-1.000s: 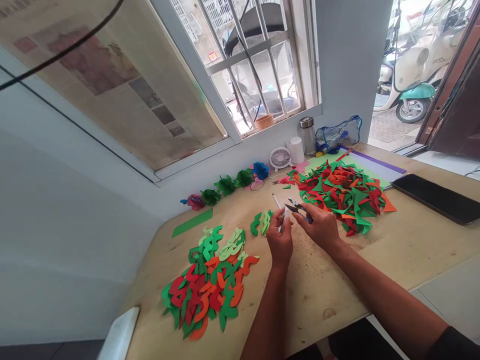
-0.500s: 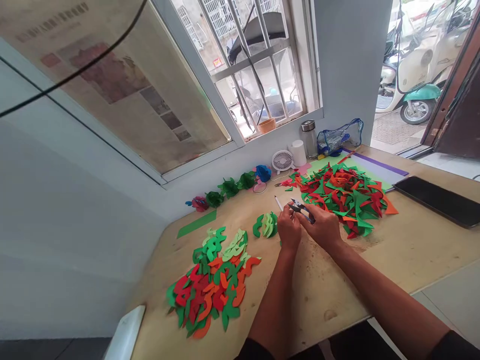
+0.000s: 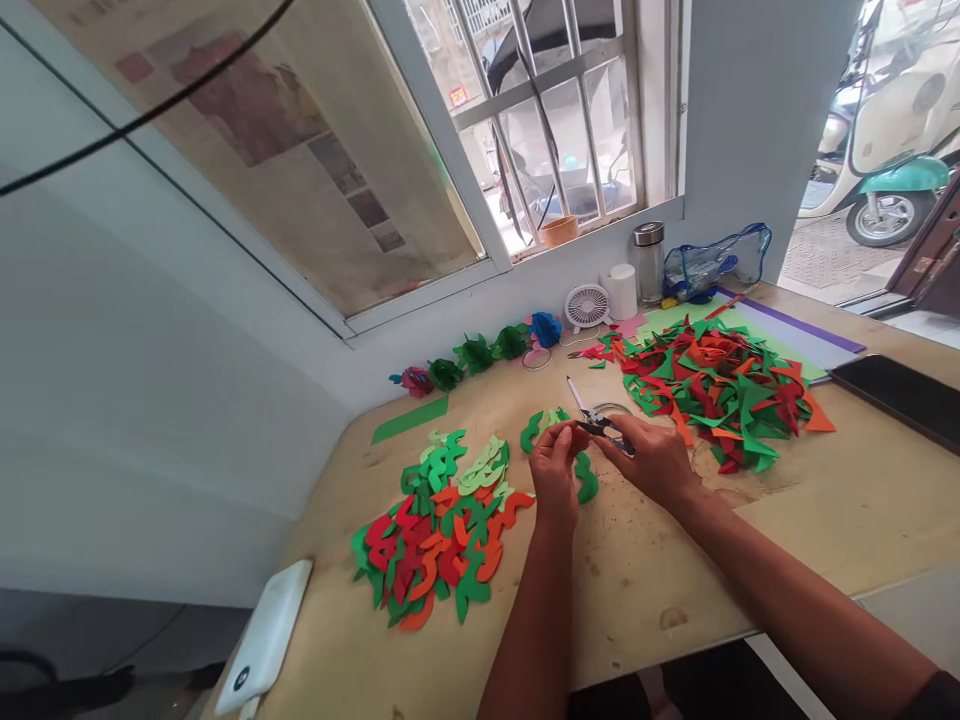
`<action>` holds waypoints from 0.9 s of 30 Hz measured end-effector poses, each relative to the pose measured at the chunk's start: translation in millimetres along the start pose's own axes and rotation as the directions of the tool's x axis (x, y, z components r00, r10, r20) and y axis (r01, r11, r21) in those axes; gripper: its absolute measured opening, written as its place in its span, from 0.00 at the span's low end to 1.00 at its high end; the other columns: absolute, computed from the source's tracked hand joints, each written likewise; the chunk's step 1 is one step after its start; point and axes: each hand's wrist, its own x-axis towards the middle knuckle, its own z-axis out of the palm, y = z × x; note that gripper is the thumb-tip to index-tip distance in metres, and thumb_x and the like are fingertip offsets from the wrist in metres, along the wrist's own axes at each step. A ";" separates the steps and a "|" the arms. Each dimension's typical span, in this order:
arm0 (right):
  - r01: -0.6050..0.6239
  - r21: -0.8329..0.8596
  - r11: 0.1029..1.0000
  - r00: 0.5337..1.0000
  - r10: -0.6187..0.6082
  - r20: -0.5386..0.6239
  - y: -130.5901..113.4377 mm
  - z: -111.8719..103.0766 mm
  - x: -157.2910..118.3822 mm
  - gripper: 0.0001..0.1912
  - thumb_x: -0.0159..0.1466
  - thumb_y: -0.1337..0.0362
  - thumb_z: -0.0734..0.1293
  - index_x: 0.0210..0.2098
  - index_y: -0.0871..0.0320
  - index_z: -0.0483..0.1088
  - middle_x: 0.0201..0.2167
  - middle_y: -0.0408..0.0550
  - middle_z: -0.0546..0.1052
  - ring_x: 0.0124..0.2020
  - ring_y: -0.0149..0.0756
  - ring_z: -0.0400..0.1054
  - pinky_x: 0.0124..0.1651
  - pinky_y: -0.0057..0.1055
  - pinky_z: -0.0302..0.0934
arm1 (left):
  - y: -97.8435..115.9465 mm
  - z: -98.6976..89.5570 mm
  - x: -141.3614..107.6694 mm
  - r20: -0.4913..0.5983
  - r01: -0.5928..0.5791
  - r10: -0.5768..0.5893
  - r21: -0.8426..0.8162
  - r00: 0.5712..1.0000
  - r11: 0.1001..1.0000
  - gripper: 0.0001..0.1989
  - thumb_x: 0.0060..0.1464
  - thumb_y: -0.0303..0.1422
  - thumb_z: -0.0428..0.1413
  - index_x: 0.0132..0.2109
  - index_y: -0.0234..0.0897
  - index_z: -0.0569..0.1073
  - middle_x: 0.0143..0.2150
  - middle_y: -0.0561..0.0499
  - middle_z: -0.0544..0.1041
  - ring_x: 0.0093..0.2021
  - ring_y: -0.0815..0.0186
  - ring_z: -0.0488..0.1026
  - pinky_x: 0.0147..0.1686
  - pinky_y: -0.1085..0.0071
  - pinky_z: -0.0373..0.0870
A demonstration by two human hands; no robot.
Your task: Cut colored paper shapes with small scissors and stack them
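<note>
My right hand (image 3: 660, 460) grips a small pair of pliers (image 3: 611, 432) with dark handles, its jaws pointing left toward my other hand. My left hand (image 3: 555, 470) has thumb and fingers pinched together at the tips of the pliers; whatever lies between them is too small to make out. Close by on the table are a green wavy paper cutout (image 3: 586, 480), a white pencil-like stick (image 3: 574, 390) with a dark tip, and a thin wire loop (image 3: 616, 407). More green cutouts (image 3: 531, 432) lie just behind my left hand, partly hidden by it.
A heap of wavy red, orange and green cutouts (image 3: 420, 550) lies left, a pile of pointed paper pieces (image 3: 720, 390) right. Along the wall stand paper flowers (image 3: 475, 353), a fan (image 3: 587, 306) and a bottle (image 3: 649, 265). A phone (image 3: 904, 400) lies at the right.
The view has turned left and downward. My hands have drawn slightly apart, showing more of the green cutout and the wire loop. The pliers stay in my right hand.
</note>
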 end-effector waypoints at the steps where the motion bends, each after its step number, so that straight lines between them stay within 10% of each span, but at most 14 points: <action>1: 0.017 -0.003 1.000 1.000 -0.017 0.011 -0.1 1.6 -1.0 0.21 0.65 0.49 0.58 0.36 0.58 0.74 0.25 0.48 0.76 0.24 0.32 0.68 0.27 0.28 0.48 | -0.3 -1.9 0.5 0.007 0.014 -0.014 -0.033 1.000 0.999 0.14 0.44 0.39 0.61 0.35 0.32 0.77 0.30 0.46 0.77 0.32 0.66 0.76 0.37 0.68 0.71; 27: 0.148 -0.004 0.989 0.983 -0.147 0.111 -8.7 5.8 -4.6 0.18 0.66 0.52 0.60 0.37 0.58 0.74 0.27 0.48 0.78 0.26 0.32 0.70 0.29 0.28 0.51 | 10.7 -11.2 -0.9 0.026 0.077 -0.075 -0.122 0.997 0.989 0.13 0.41 0.39 0.63 0.32 0.34 0.74 0.28 0.51 0.76 0.29 0.70 0.74 0.35 0.71 0.70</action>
